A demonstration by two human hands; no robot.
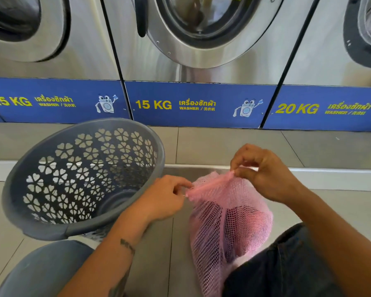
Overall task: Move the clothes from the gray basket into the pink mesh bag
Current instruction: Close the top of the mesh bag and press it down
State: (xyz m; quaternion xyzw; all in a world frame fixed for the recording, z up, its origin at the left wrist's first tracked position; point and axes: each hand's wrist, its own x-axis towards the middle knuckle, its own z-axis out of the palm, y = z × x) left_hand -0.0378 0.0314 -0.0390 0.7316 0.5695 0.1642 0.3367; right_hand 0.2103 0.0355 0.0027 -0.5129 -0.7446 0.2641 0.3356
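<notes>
The head view looks down at a tiled floor (pixel 223 146) in front of a row of steel front-loading washers (pixel 201 67), whose blue base panels read 15 KG, 15 KG and 20 KG. The pink mesh bag (pixel 229 221) stands on the floor between the person's knees, bulging with clothes (pixel 244 224) that show dark pink through the netting. The left hand (pixel 165 198) pinches the left end of the bag's gathered top edge, its grip clenched on the pink band. The right hand (pixel 263 172) pinches the same edge higher up and further right, its grip also clenched on the mesh between thumb and fingers. The gray basket (pixel 51 211), with flower-shaped cutouts in its wall, sits just left of the bag, tilted with its mouth toward the camera; its inside shows no clothes. The left forearm crosses in front of the basket's near rim.
</notes>
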